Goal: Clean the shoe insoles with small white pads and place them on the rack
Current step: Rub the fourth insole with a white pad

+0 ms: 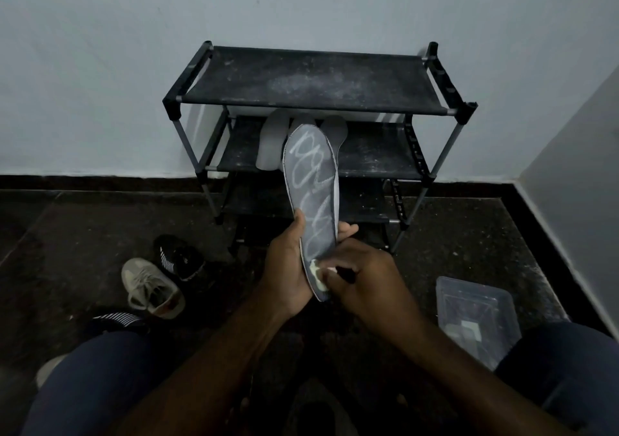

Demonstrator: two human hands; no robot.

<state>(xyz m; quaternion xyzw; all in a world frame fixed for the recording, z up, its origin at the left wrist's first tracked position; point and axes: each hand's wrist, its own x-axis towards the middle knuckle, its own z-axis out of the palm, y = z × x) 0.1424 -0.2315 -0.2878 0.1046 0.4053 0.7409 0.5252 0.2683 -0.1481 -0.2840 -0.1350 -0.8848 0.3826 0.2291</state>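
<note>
Left hand (286, 275) grips the grey insole (313, 201) upright before the rack (308, 80), thumb and fingers curled round its heel end; right hand (363, 280) fingers pinch a white pad (318, 273) against it.

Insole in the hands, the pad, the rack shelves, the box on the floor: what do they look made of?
Insole: probably foam under matte grey fabric; thin pale edge.
Pad: soft white fibre or foam; unclear.
Rack shelves: matte black fabric, dusty, stretched on metal tubes.
Box: clear plastic; contents show through.
</note>
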